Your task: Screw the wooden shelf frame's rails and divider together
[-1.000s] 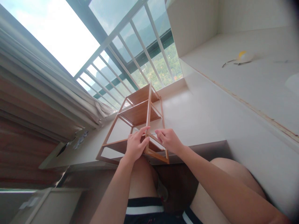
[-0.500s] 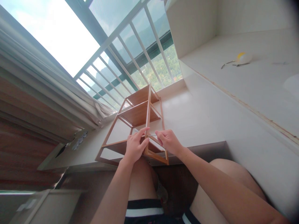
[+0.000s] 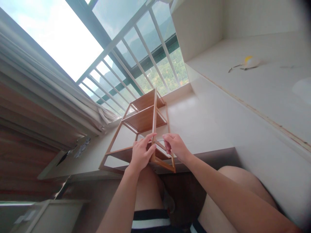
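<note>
A small wooden shelf rack [image 3: 143, 118] with three boards stands tilted in view on the white ledge. My left hand [image 3: 142, 152] grips its near upright low down, thumb and fingers on either side of the post, beside the lowest board. Just to the right, my right hand [image 3: 176, 146] is closed on a thin metal rod like a hex key [image 3: 159, 140]. The rod points left and its far end meets the upright between my left thumb and fingers. Whatever it fits into is too small to make out.
Behind the rack is a window with white railing bars [image 3: 145, 48]. A grey curtain [image 3: 60, 87] hangs at left. On the right-hand shelf lie small metal pieces [image 3: 249, 68] and a yellow-and-white item [image 3: 250, 60]. My legs are below the rack.
My right hand has turned slightly, its lower fingers loosening and curling differently around the rod. My left hand stays on the upright, and the rack has hardly moved.
</note>
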